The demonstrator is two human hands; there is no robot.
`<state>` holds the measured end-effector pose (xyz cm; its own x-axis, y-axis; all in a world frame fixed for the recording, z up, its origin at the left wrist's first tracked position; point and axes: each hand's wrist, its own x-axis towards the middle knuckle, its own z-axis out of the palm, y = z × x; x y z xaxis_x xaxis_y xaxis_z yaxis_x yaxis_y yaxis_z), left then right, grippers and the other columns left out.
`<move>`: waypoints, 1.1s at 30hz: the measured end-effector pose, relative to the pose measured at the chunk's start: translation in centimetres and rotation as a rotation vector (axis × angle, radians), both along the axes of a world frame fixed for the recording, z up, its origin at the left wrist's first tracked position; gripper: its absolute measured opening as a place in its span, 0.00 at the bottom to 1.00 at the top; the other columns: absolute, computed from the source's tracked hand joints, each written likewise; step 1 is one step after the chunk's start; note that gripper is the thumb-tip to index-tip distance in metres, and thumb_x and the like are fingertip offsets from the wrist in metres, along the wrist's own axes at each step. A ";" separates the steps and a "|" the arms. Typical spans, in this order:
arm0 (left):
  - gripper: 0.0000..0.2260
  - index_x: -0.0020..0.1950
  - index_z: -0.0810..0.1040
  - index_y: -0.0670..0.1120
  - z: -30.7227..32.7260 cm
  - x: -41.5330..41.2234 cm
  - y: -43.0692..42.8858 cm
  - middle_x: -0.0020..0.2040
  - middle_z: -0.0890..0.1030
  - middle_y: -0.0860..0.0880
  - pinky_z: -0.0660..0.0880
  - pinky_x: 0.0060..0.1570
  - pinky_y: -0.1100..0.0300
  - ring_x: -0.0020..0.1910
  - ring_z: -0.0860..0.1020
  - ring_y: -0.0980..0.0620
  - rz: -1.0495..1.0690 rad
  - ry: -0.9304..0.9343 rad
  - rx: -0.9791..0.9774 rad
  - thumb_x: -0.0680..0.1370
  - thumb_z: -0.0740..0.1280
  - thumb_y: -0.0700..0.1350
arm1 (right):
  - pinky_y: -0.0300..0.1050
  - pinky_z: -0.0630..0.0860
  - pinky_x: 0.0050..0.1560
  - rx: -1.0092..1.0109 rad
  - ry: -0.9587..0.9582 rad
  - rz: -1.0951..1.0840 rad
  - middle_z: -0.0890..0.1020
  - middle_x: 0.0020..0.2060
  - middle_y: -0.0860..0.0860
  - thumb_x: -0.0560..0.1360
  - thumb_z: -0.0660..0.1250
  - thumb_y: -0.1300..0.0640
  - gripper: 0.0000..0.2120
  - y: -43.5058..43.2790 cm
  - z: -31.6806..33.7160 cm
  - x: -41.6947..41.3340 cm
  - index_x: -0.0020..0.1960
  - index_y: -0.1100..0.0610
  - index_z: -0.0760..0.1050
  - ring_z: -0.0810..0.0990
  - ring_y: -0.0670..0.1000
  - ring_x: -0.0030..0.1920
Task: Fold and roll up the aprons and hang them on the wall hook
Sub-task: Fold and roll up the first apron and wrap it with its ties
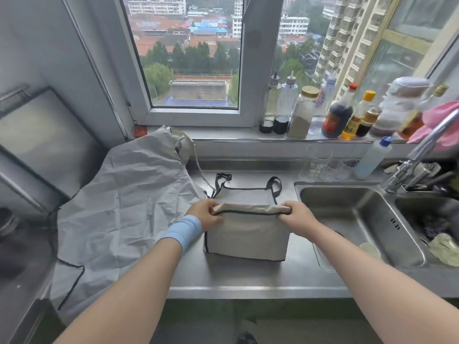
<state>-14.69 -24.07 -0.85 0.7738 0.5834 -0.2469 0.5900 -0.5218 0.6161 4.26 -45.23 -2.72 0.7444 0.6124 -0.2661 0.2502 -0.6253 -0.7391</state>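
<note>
A beige apron with black trim (pixel 248 234) lies folded into a narrow strip on the steel counter (pixel 248 276). Its far part is rolled into a short tube across the strip. My left hand (pixel 206 214) grips the left end of that roll and my right hand (pixel 296 214) grips the right end. Beyond the roll, the bib and black neck straps (pixel 248 187) lie flat. A second, grey apron (pixel 124 202) is spread crumpled over the counter to the left. No wall hook is in view.
A steel sink (pixel 360 219) lies right of the folded apron, with a tap (pixel 422 155) and a cloth in the second basin. Glasses (pixel 320 165) stand behind the sink. Bottles and jars (pixel 335 115) line the window sill. A stove area sits far left.
</note>
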 end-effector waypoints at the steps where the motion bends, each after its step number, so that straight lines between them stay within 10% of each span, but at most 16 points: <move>1: 0.11 0.53 0.80 0.52 -0.3 0.7 0.4 0.46 0.81 0.50 0.72 0.46 0.62 0.47 0.79 0.49 0.043 -0.019 0.013 0.71 0.71 0.45 | 0.44 0.73 0.39 0.016 -0.043 -0.030 0.80 0.36 0.46 0.70 0.65 0.59 0.06 0.7 -0.3 0.3 0.40 0.49 0.78 0.78 0.50 0.39; 8: 0.20 0.69 0.70 0.53 -3.9 9.0 4.6 0.63 0.76 0.49 0.72 0.60 0.54 0.62 0.74 0.46 0.122 0.009 0.245 0.77 0.66 0.45 | 0.46 0.71 0.51 0.012 -0.046 -0.153 0.79 0.51 0.51 0.78 0.63 0.59 0.09 7.4 -4.4 6.0 0.58 0.53 0.74 0.77 0.54 0.54; 16: 0.28 0.78 0.55 0.54 -10.4 15.3 5.2 0.80 0.51 0.48 0.49 0.75 0.50 0.78 0.49 0.47 -0.456 0.329 0.412 0.80 0.59 0.54 | 0.48 0.70 0.47 -0.146 -0.044 -0.067 0.78 0.55 0.53 0.79 0.62 0.58 0.13 12.9 -9.8 11.7 0.63 0.54 0.69 0.75 0.56 0.51; 21: 0.34 0.79 0.44 0.59 -13.8 15.6 4.9 0.79 0.37 0.48 0.40 0.74 0.41 0.77 0.36 0.44 -0.483 0.554 0.377 0.77 0.54 0.66 | 0.54 0.74 0.53 -0.262 -0.616 0.085 0.73 0.62 0.57 0.70 0.68 0.64 0.24 13.9 -11.9 11.1 0.65 0.56 0.71 0.74 0.60 0.59; 25: 0.35 0.78 0.41 0.59 -15.4 15.7 4.8 0.78 0.34 0.47 0.35 0.72 0.39 0.76 0.33 0.42 -0.426 0.555 0.394 0.76 0.50 0.69 | 0.57 0.68 0.62 -0.249 -0.664 0.362 0.77 0.64 0.58 0.73 0.58 0.51 0.19 14.5 -13.3 7.7 0.59 0.55 0.78 0.76 0.61 0.62; 29: 0.34 0.77 0.37 0.61 -16.5 15.6 5.2 0.77 0.31 0.48 0.31 0.71 0.38 0.75 0.30 0.44 -0.393 0.505 0.436 0.75 0.44 0.72 | 0.61 0.38 0.73 -0.476 -0.546 0.441 0.48 0.80 0.56 0.76 0.46 0.36 0.34 13.1 -15.9 7.2 0.79 0.46 0.53 0.45 0.55 0.80; 33: 0.38 0.77 0.35 0.59 -17.0 14.2 6.4 0.77 0.30 0.48 0.30 0.70 0.37 0.75 0.29 0.46 -0.369 0.533 0.524 0.73 0.44 0.74 | 0.61 0.36 0.75 -0.513 -0.580 0.413 0.35 0.78 0.52 0.75 0.42 0.30 0.37 11.7 -17.0 8.9 0.79 0.43 0.38 0.30 0.53 0.77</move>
